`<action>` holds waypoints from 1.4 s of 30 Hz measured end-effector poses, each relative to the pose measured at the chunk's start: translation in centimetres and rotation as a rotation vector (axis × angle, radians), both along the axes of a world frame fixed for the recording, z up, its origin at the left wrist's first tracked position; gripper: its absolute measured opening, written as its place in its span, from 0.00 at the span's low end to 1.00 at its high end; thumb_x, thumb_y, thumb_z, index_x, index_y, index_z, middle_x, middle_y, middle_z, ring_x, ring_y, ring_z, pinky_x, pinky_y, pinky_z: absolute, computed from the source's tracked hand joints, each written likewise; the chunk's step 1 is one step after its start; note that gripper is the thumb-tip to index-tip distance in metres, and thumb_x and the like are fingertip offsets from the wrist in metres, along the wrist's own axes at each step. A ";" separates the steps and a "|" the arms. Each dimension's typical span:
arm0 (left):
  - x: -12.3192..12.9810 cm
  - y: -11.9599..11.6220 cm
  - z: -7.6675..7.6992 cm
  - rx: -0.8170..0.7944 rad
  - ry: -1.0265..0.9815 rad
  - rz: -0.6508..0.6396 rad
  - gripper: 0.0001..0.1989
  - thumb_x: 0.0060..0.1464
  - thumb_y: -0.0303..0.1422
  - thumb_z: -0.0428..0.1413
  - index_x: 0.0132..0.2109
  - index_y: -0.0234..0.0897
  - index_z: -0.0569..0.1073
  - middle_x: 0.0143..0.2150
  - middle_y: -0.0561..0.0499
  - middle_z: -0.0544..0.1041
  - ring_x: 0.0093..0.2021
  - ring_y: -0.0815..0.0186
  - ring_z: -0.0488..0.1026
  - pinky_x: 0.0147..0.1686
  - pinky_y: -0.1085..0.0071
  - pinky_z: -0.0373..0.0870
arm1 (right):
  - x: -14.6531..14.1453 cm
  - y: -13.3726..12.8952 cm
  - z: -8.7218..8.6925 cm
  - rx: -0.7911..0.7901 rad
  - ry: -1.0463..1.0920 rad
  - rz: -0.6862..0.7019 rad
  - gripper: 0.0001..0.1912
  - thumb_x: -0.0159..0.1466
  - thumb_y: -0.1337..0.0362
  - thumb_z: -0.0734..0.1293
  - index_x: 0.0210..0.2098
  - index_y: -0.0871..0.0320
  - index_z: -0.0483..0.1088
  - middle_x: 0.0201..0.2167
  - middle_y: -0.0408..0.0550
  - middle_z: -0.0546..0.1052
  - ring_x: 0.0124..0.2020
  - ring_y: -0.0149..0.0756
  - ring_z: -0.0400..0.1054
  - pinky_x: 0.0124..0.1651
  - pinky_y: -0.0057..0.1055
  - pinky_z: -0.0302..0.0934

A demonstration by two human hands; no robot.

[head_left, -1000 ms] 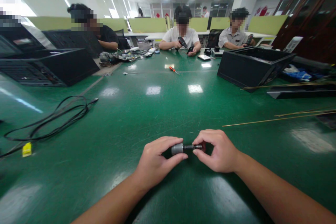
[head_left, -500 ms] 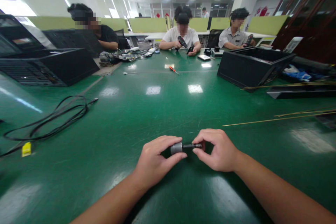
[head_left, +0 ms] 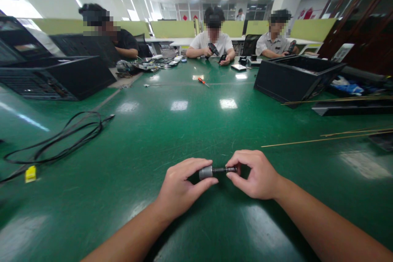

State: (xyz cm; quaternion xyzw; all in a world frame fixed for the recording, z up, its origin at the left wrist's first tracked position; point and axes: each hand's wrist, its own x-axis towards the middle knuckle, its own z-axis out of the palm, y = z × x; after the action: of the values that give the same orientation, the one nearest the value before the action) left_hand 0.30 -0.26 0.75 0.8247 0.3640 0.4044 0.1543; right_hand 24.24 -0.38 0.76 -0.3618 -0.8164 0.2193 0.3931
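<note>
The sole view, head-worn at six o'clock, looks forward and down toward twelve, close above the table (head_left: 153, 131).

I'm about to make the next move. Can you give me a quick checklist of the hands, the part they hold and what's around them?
1. Left hand grips the grey cylinder: ok.
2. Right hand pinches the far end of the dark shaft: ok.
3. Shaft roughly in line with the cylinder: ok.
4. Shaft locked to the cylinder: cannot tell; the pictures don't show the joint clearly.
5. One hand free: not ok, both are occupied.
6. Coiled cable and orange screwdriver apart from both hands: ok.
</note>
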 end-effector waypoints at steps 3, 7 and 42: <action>-0.1 -0.1 -0.1 0.003 -0.003 -0.005 0.15 0.52 0.35 0.68 0.47 0.39 0.80 0.40 0.49 0.84 0.38 0.62 0.82 0.42 0.68 0.80 | 0.0 0.0 0.1 -0.008 0.000 0.003 0.02 0.58 0.69 0.69 0.32 0.57 0.73 0.25 0.43 0.76 0.26 0.34 0.70 0.33 0.31 0.62; -0.1 -0.1 -0.1 0.012 -0.007 -0.014 0.16 0.51 0.35 0.69 0.47 0.39 0.79 0.40 0.49 0.84 0.39 0.63 0.82 0.43 0.70 0.79 | 0.0 0.0 0.1 -0.007 0.002 -0.001 0.03 0.58 0.70 0.69 0.32 0.57 0.72 0.25 0.43 0.76 0.26 0.34 0.70 0.33 0.31 0.62; -0.1 0.0 0.0 0.013 0.002 -0.012 0.17 0.50 0.32 0.70 0.48 0.39 0.79 0.40 0.51 0.84 0.39 0.65 0.81 0.44 0.72 0.78 | 0.2 0.1 -0.1 -0.011 -0.009 -0.002 0.02 0.58 0.69 0.69 0.32 0.58 0.72 0.25 0.43 0.75 0.26 0.33 0.70 0.33 0.30 0.61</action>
State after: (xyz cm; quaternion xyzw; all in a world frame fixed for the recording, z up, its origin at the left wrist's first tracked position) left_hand 0.22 -0.23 0.72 0.8283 0.3565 0.4050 0.1512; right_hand 24.40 -0.25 0.68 -0.3656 -0.8165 0.2221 0.3877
